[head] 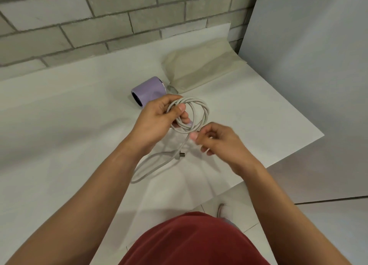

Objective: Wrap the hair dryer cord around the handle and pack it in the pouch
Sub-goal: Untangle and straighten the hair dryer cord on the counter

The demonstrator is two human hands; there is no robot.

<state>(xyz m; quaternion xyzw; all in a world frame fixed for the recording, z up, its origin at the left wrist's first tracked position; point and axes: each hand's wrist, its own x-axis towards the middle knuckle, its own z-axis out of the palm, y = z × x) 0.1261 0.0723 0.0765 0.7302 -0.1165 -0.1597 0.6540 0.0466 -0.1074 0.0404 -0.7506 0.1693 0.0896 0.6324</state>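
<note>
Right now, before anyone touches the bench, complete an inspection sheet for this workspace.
Surface: white table, matte.
Job's things: lilac hair dryer, barrel opening facing left, handle mostly hidden by the left grip; beige pouch lying flat behind it, dryer not yet inside.
Clutter: nothing seen.
Grips: left grip holds the coiled cord; right grip pinches the strand just below the coil.
Cables: cord in several loops; loose tail and plug on the table.
Surroundings: grey brick wall behind, grey panel at right, tiled floor.
</note>
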